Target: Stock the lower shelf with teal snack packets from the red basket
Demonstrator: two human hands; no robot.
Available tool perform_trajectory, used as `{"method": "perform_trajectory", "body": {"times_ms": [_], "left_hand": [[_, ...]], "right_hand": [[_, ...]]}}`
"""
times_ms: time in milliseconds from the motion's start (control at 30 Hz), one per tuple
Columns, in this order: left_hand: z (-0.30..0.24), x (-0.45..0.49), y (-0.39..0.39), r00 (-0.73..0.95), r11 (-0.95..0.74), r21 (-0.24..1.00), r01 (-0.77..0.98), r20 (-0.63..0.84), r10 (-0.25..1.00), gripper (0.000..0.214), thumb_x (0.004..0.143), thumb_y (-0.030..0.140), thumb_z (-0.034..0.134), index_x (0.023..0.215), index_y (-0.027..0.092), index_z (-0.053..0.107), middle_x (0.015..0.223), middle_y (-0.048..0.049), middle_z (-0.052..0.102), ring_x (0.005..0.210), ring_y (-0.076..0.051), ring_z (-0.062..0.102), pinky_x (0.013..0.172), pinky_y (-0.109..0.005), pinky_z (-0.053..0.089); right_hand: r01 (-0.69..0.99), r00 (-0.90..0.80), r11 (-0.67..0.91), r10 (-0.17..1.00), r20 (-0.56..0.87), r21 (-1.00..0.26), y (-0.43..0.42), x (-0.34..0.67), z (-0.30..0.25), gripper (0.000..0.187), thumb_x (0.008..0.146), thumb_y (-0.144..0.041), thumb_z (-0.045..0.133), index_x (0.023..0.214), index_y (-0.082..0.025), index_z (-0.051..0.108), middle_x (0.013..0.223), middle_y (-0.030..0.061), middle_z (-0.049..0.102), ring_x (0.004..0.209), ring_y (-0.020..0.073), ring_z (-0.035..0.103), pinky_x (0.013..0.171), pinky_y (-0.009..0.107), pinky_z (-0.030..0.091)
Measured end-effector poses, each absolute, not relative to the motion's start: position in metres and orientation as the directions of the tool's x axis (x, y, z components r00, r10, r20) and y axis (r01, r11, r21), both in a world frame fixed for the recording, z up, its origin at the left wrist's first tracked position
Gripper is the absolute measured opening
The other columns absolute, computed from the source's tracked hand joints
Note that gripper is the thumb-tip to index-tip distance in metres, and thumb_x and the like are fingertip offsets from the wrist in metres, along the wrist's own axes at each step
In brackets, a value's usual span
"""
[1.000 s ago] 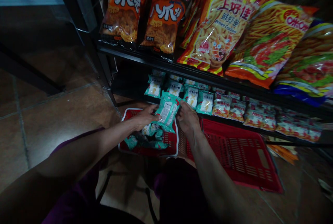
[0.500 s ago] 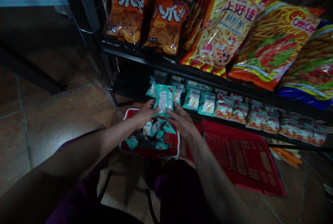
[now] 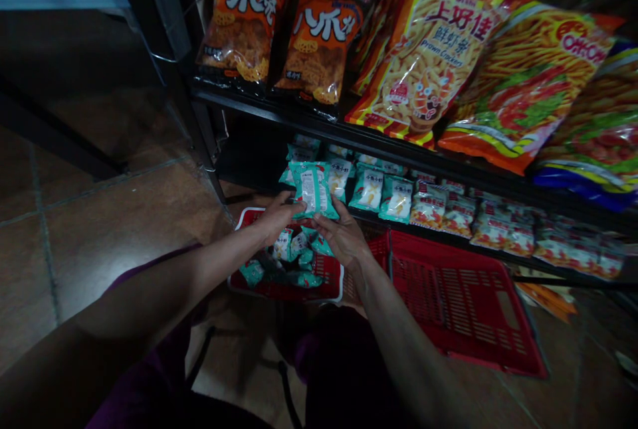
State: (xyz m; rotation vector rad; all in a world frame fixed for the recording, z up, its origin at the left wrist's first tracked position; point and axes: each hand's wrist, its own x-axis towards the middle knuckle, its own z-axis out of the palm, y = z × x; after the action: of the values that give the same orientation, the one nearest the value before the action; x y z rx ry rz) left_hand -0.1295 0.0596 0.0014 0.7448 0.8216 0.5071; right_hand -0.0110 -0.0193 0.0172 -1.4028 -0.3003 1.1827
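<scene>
Between my two hands is a teal snack bag [image 3: 312, 186], its printed back panel turned up toward me. My left hand [image 3: 280, 216] grips its left side, thumb on the front. On the lower right, my right hand [image 3: 343, 233] holds the same bag, thumb across its bottom edge. Below my hands stands a red shopping basket [image 3: 279, 291] with a white rim, holding several more teal bags [image 3: 305, 278]. Just behind the held bag, teal and white snack bags [image 3: 369, 186] stand in rows on the lower shelf.
Large orange snack bags [image 3: 319, 44] and prawn cracker bags [image 3: 423, 64] fill the upper shelf [image 3: 239, 102]. Small white and red packets [image 3: 503, 223] continue along the lower shelf. A second red basket [image 3: 463, 303] lies on the tiled floor at right. A black shelf post [image 3: 164, 50] rises at left.
The held teal bag has tilted and shifted slightly left. My left thumb now lies over its front, and my right hand has moved a little left along its bottom edge.
</scene>
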Motion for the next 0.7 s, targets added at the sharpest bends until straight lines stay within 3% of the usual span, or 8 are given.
{"method": "perform_trajectory", "body": {"times_ms": [200,333,467,600,700], "left_hand": [[0.002,-0.131,0.064,0.534,0.641,0.763,-0.083,-0.509,0.675,0.050,0.070,0.042,0.071,0.112,0.019,0.055,0.118,-0.0096,0.062,0.104,-0.021,0.059,0.086,-0.033,0.048],[-0.001,-0.128,0.065,0.511,0.633,0.759,-0.152,-0.488,0.708,0.055,0.068,0.047,0.072,0.113,0.020,0.055,0.117,-0.0098,0.062,0.100,-0.022,0.061,0.082,-0.033,0.049],[0.005,-0.128,0.078,0.405,0.603,0.766,-0.224,-0.490,0.772,0.054,0.069,0.040,0.072,0.115,0.019,0.053,0.109,-0.0088,0.064,0.085,-0.018,0.063,0.072,-0.029,0.051],[0.007,-0.132,0.102,0.205,0.518,0.816,-0.257,-0.478,0.854,0.068,0.066,0.030,0.075,0.126,0.020,0.045,0.097,-0.0048,0.065,0.073,-0.013,0.061,0.067,-0.026,0.049],[0.007,-0.138,0.115,0.283,0.408,0.889,-0.209,-0.345,0.895,0.046,0.063,0.030,0.075,0.106,0.017,0.062,0.084,-0.0015,0.066,0.069,-0.011,0.059,0.066,-0.024,0.047]], "right_hand": [[-0.326,0.454,-0.293,0.785,-0.421,-0.899,-0.022,-0.017,0.019,0.071,0.054,-0.020,0.077,0.121,-0.029,0.056,0.084,-0.0057,0.070,0.072,0.0119,0.062,0.069,0.024,0.051],[-0.251,0.432,-0.304,0.815,-0.387,-0.919,-0.024,-0.021,0.019,0.067,0.056,-0.021,0.075,0.121,-0.028,0.058,0.090,-0.0039,0.070,0.081,0.0158,0.063,0.072,0.027,0.051],[-0.235,0.380,-0.316,0.840,-0.387,-0.919,-0.025,-0.016,0.016,0.066,0.058,-0.020,0.074,0.121,-0.028,0.058,0.091,-0.0037,0.070,0.080,0.0153,0.063,0.074,0.027,0.050],[-0.207,0.349,-0.355,0.844,-0.408,-0.912,-0.028,-0.002,0.010,0.071,0.055,-0.018,0.076,0.123,-0.026,0.056,0.093,-0.0013,0.071,0.079,0.0156,0.064,0.074,0.028,0.049],[-0.163,0.337,-0.409,0.833,-0.440,-0.898,-0.030,0.004,0.008,0.068,0.055,-0.020,0.077,0.120,-0.023,0.059,0.082,-0.0001,0.071,0.070,0.0165,0.063,0.067,0.030,0.049]]}}
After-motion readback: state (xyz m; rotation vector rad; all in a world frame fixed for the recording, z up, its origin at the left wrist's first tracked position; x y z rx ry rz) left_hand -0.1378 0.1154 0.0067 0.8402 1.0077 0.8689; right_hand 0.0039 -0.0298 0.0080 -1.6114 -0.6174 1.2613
